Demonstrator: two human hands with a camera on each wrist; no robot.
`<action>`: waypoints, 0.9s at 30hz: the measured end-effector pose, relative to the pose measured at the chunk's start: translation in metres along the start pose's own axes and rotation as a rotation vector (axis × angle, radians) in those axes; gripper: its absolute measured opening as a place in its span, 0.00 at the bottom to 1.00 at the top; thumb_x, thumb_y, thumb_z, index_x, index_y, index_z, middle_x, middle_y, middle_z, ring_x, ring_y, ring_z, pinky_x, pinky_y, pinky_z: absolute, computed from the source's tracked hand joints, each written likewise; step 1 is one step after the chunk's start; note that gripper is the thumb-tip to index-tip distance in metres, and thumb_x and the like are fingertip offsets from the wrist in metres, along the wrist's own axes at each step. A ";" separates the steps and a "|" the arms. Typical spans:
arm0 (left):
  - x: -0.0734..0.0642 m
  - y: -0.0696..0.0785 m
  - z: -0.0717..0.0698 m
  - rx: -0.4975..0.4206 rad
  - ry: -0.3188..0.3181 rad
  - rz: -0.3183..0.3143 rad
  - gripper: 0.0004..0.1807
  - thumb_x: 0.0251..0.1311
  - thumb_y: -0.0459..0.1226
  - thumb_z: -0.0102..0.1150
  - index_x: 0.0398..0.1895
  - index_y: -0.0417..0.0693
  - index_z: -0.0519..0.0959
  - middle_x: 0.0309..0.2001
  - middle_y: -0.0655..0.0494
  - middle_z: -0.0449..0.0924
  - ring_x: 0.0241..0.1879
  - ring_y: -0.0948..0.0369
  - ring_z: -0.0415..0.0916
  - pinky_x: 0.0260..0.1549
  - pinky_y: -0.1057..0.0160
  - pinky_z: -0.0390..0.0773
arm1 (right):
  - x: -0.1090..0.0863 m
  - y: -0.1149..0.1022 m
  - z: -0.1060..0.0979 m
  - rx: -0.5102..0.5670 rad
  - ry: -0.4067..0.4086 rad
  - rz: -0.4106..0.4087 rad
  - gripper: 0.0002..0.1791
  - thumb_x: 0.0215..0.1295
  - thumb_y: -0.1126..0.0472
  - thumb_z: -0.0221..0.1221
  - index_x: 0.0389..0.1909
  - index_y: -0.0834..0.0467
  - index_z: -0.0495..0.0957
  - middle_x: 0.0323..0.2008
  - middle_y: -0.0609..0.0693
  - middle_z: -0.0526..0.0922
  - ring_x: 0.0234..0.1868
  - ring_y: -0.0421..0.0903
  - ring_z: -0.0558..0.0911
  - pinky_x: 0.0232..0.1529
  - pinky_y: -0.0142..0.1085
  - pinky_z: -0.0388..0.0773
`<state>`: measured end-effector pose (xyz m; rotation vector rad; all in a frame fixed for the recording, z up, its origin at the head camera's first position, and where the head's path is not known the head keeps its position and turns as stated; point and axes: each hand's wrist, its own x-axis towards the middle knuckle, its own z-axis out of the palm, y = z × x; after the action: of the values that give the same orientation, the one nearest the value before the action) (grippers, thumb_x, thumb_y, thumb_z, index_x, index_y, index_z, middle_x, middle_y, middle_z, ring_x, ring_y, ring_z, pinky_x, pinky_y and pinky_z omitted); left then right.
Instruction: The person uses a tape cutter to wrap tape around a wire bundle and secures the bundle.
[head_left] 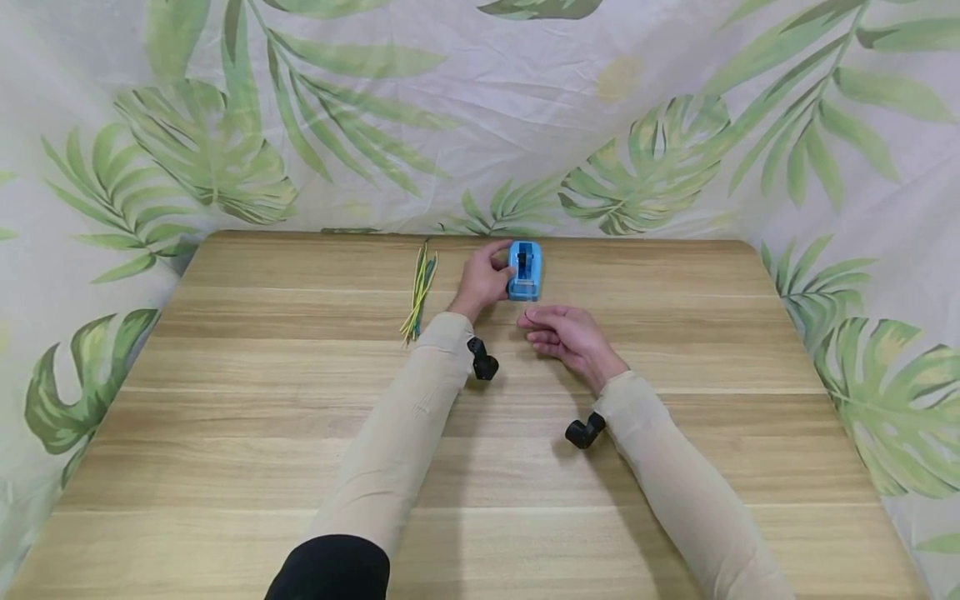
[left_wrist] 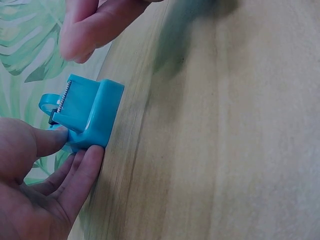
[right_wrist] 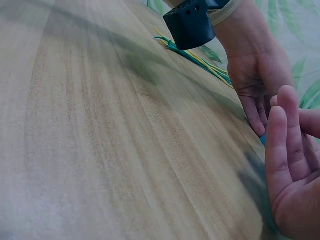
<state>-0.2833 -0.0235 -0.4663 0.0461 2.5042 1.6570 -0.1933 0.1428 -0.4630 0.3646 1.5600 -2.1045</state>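
- Left hand (head_left: 483, 279) holds a small blue plastic tape dispenser (head_left: 525, 271) by the side nearest it, thumb and fingers against the body; the dispenser is on the table just to that hand's right.
- Right hand (head_left: 566, 333) is just in front of the dispenser on the near side, thumb and forefinger drawn narrow. I cannot tell whether clear tape lies between them.
- A pull from the right hand could drag or tip the dispenser, which looks light, if the left hand's hold slackens.
- Left-hand fingers or thumb could be scratched: the pale toothed cutting edge (left_wrist: 64, 97) runs close above the thumb in the left wrist view.
- Any thin tape could fold or stick to the fingertips, since the right hand works so near the cutter.
- A loose bundle of thin yellow and green strands (head_left: 418, 296) lies just left of the left hand, where a backward sweep of that wrist could scatter it.
- Beneath both hands is a wood-grain tabletop (head_left: 712, 350); beyond them hangs a white leaf-print cloth (head_left: 487, 125), close behind the dispenser.
- Nothing visible blocks the gap between the right hand and the dispenser.
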 end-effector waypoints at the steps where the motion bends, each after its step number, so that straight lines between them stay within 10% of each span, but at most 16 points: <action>1: 0.000 0.000 0.000 0.001 0.000 0.002 0.28 0.68 0.29 0.59 0.71 0.53 0.72 0.46 0.41 0.79 0.38 0.50 0.80 0.28 0.60 0.84 | 0.000 0.000 0.000 0.000 -0.001 -0.001 0.22 0.73 0.64 0.59 0.63 0.70 0.71 0.36 0.50 0.88 0.28 0.41 0.85 0.32 0.32 0.83; 27: -0.002 0.000 0.000 0.004 0.000 -0.003 0.27 0.69 0.29 0.58 0.70 0.54 0.72 0.47 0.41 0.79 0.38 0.50 0.80 0.29 0.60 0.84 | -0.008 0.005 0.003 -0.009 -0.019 -0.006 0.22 0.74 0.64 0.58 0.63 0.72 0.70 0.35 0.51 0.89 0.27 0.40 0.85 0.30 0.32 0.83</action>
<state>-0.2818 -0.0236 -0.4662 0.0421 2.5069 1.6503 -0.1835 0.1408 -0.4623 0.3366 1.5615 -2.0987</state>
